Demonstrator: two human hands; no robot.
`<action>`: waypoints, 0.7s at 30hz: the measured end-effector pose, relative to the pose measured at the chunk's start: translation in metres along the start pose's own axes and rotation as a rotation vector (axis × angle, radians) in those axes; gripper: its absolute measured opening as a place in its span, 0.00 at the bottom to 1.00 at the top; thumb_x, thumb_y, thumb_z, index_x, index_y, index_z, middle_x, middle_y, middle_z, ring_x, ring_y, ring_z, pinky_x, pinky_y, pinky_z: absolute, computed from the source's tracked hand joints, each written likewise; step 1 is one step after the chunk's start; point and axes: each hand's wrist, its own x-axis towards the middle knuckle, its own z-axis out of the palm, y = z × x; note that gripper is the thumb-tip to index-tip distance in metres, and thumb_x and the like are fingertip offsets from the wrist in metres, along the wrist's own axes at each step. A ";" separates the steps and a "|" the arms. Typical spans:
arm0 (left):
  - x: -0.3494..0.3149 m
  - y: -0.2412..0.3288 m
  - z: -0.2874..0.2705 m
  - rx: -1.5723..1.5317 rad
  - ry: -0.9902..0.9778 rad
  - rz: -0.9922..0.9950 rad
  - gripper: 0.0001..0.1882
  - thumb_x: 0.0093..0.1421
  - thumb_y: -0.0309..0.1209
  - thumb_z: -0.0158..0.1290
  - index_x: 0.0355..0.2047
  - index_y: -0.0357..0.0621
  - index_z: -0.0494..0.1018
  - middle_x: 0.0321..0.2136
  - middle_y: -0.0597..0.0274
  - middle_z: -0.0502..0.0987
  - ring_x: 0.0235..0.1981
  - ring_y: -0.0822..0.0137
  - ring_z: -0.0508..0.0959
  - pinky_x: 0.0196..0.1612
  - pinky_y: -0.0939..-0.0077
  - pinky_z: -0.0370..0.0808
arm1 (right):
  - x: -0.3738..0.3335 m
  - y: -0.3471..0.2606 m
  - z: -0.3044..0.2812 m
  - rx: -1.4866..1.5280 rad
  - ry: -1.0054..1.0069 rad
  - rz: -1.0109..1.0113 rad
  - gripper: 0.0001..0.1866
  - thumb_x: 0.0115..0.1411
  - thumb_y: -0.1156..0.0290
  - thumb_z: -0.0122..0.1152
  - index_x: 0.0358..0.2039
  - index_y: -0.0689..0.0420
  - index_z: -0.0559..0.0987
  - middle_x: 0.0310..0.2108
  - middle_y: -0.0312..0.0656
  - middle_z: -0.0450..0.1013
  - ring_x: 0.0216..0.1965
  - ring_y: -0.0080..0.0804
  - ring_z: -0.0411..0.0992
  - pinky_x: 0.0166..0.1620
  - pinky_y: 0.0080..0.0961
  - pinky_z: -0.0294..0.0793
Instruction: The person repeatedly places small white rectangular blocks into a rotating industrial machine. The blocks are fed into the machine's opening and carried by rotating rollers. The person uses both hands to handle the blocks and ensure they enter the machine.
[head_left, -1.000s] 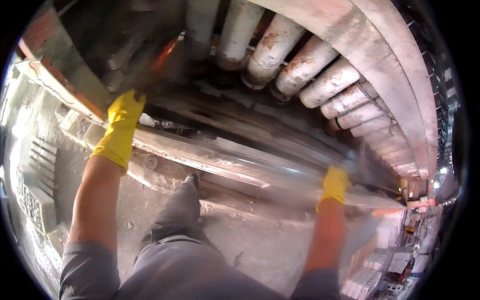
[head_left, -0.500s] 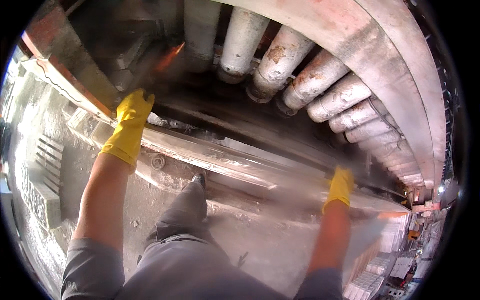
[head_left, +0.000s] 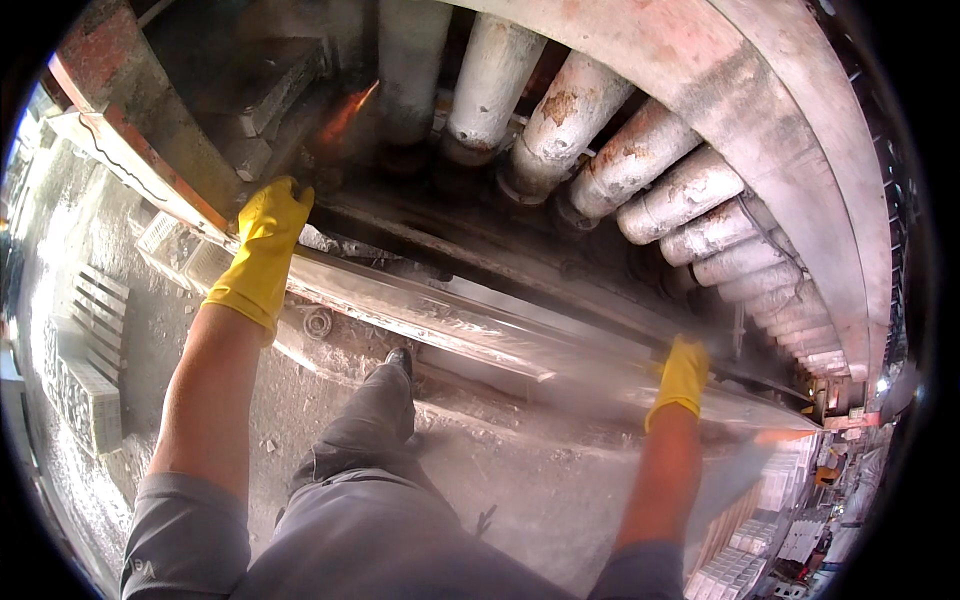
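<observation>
A long, dusty metal rail (head_left: 470, 255) runs from upper left to lower right in front of me. My left hand (head_left: 272, 215), in a yellow rubber glove, is closed over its left end, with curled fingers partly hidden. Farther right, my right hand (head_left: 684, 375) wears a matching glove and is wrapped over the rail; its fingertips are out of sight on the far side. Below the rail lies a pale, dust-coated beam (head_left: 400, 312). Beyond the rail, a row of thick, whitish rollers (head_left: 565, 125) with rusty patches stands in a dark machine cavity.
A curved, pale metal frame (head_left: 770, 110) arches over the rollers. At left a heavy, rust-stained beam (head_left: 150, 145) slants down close to my left hand. A slatted pallet (head_left: 100, 310) lies on the dusty floor (head_left: 270, 410). White stacked pieces (head_left: 750, 555) stand at lower right.
Both hands keep almost the same places on the rail. The view has shifted very slightly, and the blocks inside the cavity at upper left look sharper now.
</observation>
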 end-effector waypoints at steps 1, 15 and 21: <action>-0.004 -0.003 -0.001 0.000 0.006 0.004 0.22 0.62 0.50 0.58 0.43 0.46 0.81 0.43 0.50 0.84 0.47 0.48 0.83 0.50 0.57 0.78 | -0.002 0.003 0.001 0.016 -0.007 0.007 0.31 0.65 0.44 0.55 0.56 0.58 0.79 0.57 0.54 0.77 0.56 0.54 0.76 0.56 0.47 0.76; -0.057 -0.038 -0.010 -0.023 0.050 0.034 0.22 0.61 0.50 0.58 0.44 0.46 0.81 0.44 0.51 0.84 0.47 0.48 0.83 0.50 0.56 0.78 | -0.042 0.057 0.008 0.103 -0.045 0.004 0.32 0.65 0.45 0.55 0.54 0.62 0.79 0.53 0.57 0.78 0.55 0.56 0.77 0.56 0.48 0.75; -0.073 -0.041 -0.017 -0.018 0.025 0.013 0.23 0.62 0.50 0.58 0.47 0.46 0.81 0.44 0.50 0.84 0.48 0.47 0.82 0.51 0.56 0.78 | -0.057 0.069 0.007 0.051 -0.024 -0.005 0.31 0.66 0.46 0.54 0.53 0.63 0.79 0.52 0.57 0.79 0.53 0.55 0.78 0.56 0.47 0.75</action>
